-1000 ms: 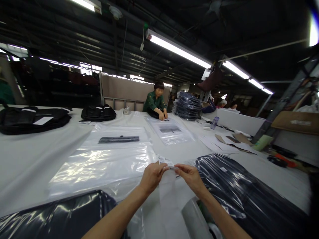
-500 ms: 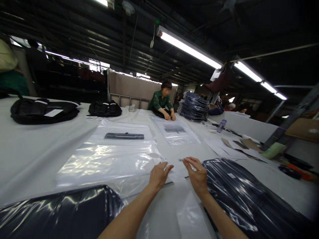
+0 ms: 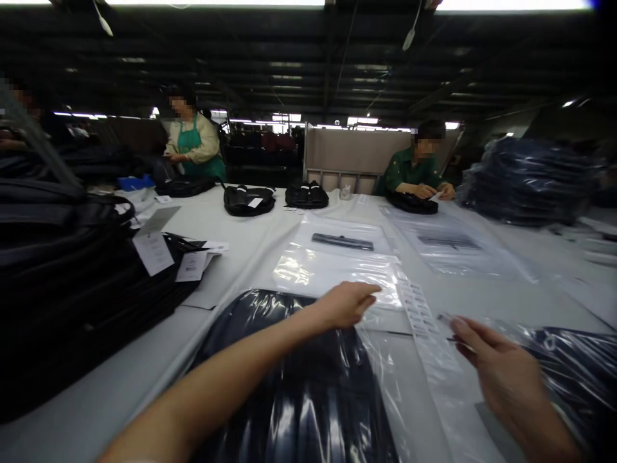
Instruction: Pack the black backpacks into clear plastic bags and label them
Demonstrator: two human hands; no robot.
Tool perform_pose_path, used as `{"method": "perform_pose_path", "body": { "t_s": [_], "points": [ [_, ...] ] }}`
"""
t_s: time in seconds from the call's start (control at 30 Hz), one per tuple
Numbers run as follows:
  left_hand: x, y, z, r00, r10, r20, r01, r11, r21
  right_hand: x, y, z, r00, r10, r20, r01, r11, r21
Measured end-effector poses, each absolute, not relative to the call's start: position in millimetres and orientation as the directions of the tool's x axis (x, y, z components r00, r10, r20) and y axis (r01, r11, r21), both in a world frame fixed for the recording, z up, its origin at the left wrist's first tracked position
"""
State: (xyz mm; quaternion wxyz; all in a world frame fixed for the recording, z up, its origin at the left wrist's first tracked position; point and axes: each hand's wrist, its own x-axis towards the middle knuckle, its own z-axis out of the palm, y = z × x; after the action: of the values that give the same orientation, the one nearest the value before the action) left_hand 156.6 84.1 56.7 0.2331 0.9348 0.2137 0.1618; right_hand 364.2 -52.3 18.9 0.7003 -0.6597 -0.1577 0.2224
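My left hand [image 3: 348, 305] hovers over the top end of a dark bag [image 3: 289, 379] wrapped in clear plastic. Its index finger stretches to the right, the thumb is apart below, and I see nothing held. Between my hands runs a white strip of labels [image 3: 417, 310], with rows of small printed labels. My right hand [image 3: 506, 370] pinches a small pale strip [image 3: 445, 317] between thumb and fingers; its exact kind is too small to tell. Another plastic-wrapped dark bag [image 3: 578, 354] lies beside and partly behind my right hand.
Flat clear plastic bags [image 3: 332, 267] lie ahead. A pile of black bags with paper tags [image 3: 153, 253] stands left; a wrapped stack [image 3: 525, 180] stands far right. Two black bags [image 3: 306, 194] sit farther back. One co-worker [image 3: 409, 170] works across the table, another [image 3: 193, 141] farther left.
The view has swung left, bringing the tagged black pile and another co-worker into sight. My hands are farther apart. The co-worker opposite now has a black bag in front and a small white piece in hand.
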Motion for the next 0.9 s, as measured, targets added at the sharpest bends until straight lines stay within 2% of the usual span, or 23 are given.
{"method": "perform_pose_path", "body": {
  "t_s": [0.1,0.17,0.27,0.37,0.6,0.9],
  "points": [
    [56,67,62,0.825,0.519,0.223,0.399,-0.815,0.421,316,-43,17,0.758,0.639,-0.13,-0.131,-0.046,-0.99],
    [11,41,49,0.854,0.508,0.112,0.431,-0.811,0.396,282,-33,15,0.671,0.727,-0.146,-0.113,-0.094,-0.989],
    [-18,4,20,0.903,0.424,-0.076,0.415,-0.81,0.415,229,-14,11,0.527,0.838,-0.14,-0.061,-0.127,-0.99],
    [-20,-12,0,0.895,0.436,-0.098,0.433,-0.792,0.43,183,6,4,0.406,0.904,-0.136,-0.006,-0.146,-0.989],
    [-20,-1,-24,0.902,0.429,-0.043,0.396,-0.785,0.477,142,38,-17,0.36,0.918,-0.164,0.128,-0.223,-0.966],
    [-21,2,-36,0.91,0.413,0.03,0.354,-0.815,0.459,144,49,-31,0.377,0.918,-0.119,0.416,-0.283,-0.864]
  ]
}}
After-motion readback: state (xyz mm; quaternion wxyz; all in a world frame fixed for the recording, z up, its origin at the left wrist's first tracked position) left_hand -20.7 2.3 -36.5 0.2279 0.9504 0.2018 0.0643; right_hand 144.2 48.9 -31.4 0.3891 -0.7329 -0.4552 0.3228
